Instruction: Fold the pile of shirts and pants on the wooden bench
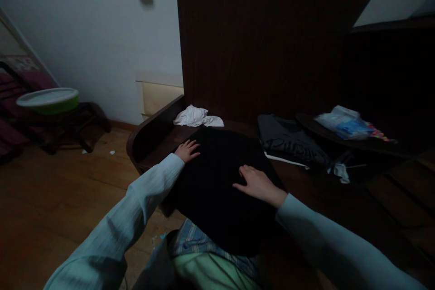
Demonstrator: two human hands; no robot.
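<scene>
A black piece of cloth (217, 181), probably a garment, lies spread over a dark wooden seat (158, 145) and hangs over its front edge. On the cloth's left edge rests my left hand (187, 150), fingers stretched out and apart. My right hand (256, 184) lies on the right part of the same cloth, palm down with the thumb away from the fingers. Neither hand grips anything. Below the cloth's near edge, blue plaid fabric (193, 238) and light green fabric (214, 272) show.
A crumpled white cloth (193, 116) sits at the seat's back left. To the right are a folded dark grey garment (288, 138) with lettering and a plastic packet (345, 123) on a small dark surface. At far left, a green basin (50, 101) stands on a chair.
</scene>
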